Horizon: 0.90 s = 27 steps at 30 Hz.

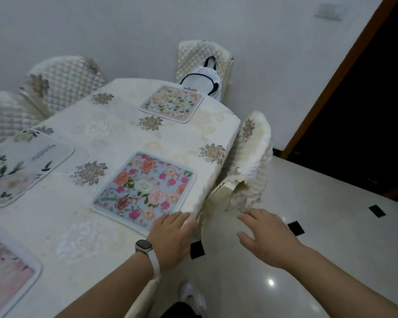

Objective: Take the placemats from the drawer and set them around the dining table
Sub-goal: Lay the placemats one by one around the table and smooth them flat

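Placemats on cream embossed tablecloth-covered dining table [115, 134], four visible.
Left hand [170, 235], fingers spread and empty, rests on rounded-square blue floral placemat [145, 190] at table's near edge; right hand [267, 235] hovers beside it, released.

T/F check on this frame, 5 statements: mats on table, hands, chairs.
1. Four placemats lie on the table. True.
2. The left hand rests on the corner of the blue floral placemat. True.
3. The right hand holds a placemat. False: it is empty, fingers spread, off the table's edge.
4. A white bag sits on the far chair. True.
5. The watch is on the right wrist. False: left wrist.
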Tool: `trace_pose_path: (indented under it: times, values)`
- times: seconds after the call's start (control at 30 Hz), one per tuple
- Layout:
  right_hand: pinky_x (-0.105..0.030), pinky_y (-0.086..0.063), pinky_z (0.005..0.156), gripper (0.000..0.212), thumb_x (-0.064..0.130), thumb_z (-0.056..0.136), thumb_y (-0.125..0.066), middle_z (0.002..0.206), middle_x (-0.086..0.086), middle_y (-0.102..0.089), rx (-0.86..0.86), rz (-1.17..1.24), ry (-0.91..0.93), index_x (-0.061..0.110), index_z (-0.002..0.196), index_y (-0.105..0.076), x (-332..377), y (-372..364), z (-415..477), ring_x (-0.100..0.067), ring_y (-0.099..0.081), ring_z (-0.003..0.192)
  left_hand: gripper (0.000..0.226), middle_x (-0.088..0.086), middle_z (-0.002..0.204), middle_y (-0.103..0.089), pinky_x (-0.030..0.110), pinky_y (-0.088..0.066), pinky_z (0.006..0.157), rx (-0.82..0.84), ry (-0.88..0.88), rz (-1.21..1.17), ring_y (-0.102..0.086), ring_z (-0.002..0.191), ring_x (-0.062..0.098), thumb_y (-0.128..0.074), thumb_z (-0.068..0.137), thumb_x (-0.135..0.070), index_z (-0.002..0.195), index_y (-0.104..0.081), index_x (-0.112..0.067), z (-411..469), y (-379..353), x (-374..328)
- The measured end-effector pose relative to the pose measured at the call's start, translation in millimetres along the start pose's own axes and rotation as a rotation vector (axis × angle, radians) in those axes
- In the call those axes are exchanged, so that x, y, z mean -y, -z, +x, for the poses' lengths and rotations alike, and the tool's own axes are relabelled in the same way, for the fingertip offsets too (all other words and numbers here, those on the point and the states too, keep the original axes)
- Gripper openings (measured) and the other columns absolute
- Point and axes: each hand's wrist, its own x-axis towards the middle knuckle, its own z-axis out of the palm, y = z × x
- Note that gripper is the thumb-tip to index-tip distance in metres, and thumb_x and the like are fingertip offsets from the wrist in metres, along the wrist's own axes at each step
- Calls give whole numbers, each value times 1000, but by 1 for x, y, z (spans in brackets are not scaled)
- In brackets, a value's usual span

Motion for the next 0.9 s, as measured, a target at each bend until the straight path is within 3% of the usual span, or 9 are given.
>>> trace_pose_path:
  times: [0.1, 0.23, 0.37, 0.63, 0.77, 0.9]
  values:
    - [-32, -33, 106, 49, 51, 97, -38, 141, 10, -46, -19, -35, 55, 30, 140, -45, 13, 19, 51, -15, -41, 129, 46, 4, 121, -66, 43, -53, 88, 0, 50, 19, -63, 108, 27, -68, 74, -38, 117, -63, -25, 19, 1, 39]
    - [-32, -35, 104, 47, 51, 96, -39, 138, 11, -47, 1, -56, 143, 31, 138, -47, 30, 32, 98, -13, -43, 126, 46, 3, 123, -64, 45, -51, 92, 15, 139, 15, -60, 112, 27, -57, 77, -41, 119, -61, -24, 27, 6, 72]
    - [-33, -38, 101, 49, 49, 97, -40, 139, 8, -48, 57, -98, 237, 28, 142, -45, 38, 37, 145, -15, -45, 125, 48, 4, 121, -65, 44, -52, 89, -7, 263, -18, -62, 110, 27, -66, 72, -39, 117, -63, -23, 24, 8, 96]
    - [-29, -41, 101, 51, 50, 99, -40, 144, 7, -46, 153, -112, 430, 27, 144, -43, 48, 20, 247, -15, -46, 124, 47, 4, 122, -64, 45, -49, 93, 109, 524, 16, -60, 112, 27, -63, 74, -43, 118, -61, -26, 10, -5, 129]
    - [-32, -46, 97, 51, 49, 98, -43, 140, 3, -47, 284, -45, 464, 25, 143, -44, 47, 6, 297, -16, -50, 118, 49, 1, 130, -59, 42, -48, 93, 136, 880, -135, -56, 118, 26, -50, 86, -45, 131, -55, -27, 4, -16, 120]
    - [-37, -48, 97, 49, 42, 97, -49, 137, -5, -47, 394, 92, 397, 16, 139, -46, 40, -3, 349, -23, -51, 117, 48, -4, 130, -55, 33, -49, 89, 183, 1234, -349, -54, 111, 20, -47, 89, -47, 132, -51, -28, 7, -26, 108]
